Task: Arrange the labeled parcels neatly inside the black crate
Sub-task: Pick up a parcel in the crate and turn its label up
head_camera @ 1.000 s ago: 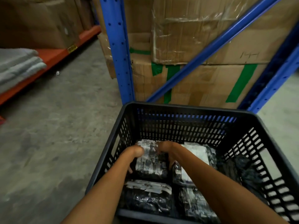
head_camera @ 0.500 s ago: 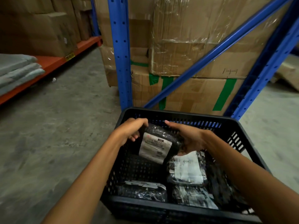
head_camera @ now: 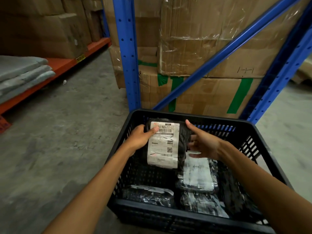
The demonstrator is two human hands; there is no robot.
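Both hands are up over the black crate (head_camera: pixel 263 132), holding one black parcel (head_camera: pixel 166 144) upright between them with its white label turned toward the person's face — I'd guess so the label can be read before it goes down. The left hand (head_camera: pixel 141 138) clasps the left edge, thumb laid over the label's corner; the right hand (head_camera: pixel 203 142) cups the right edge, fingers partly curled. Below, three labeled parcels lie flat on the crate floor — one at near left (head_camera: pixel 148 194), two stacked along the middle (head_camera: pixel 197 174) (head_camera: pixel 202 204) — leaving the far-left patch bare, which looks like the spot meant for this one.
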